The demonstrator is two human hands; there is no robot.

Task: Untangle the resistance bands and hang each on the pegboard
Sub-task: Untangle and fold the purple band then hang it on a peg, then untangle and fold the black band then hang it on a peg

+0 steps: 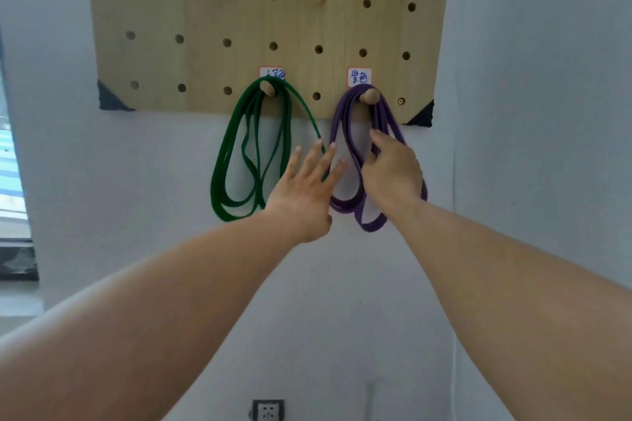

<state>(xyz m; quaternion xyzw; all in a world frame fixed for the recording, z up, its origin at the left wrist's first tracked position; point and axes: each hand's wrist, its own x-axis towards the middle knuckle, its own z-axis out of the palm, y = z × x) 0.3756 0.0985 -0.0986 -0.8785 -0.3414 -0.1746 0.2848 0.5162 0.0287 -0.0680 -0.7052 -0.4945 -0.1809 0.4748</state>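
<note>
The pegboard [205,65] is pale wood with a smooth matt face, its pegs [368,96] rounded bare wood. The green band [225,154] and purple band [372,224] look like matt rubber. Paper labels [359,76] are white.

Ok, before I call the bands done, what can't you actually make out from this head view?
- Purple band: the right hand covers its middle loops, so any remaining tangle there is hidden.
- Green band: its right strand runs behind the left hand.
- Labels on the pegboard: handwriting too blurred to read; the green band covers part of one.
- Top pegs: cut off by the frame's upper edge.
- Right-hand fingers: grip on the strands unclear.
</note>
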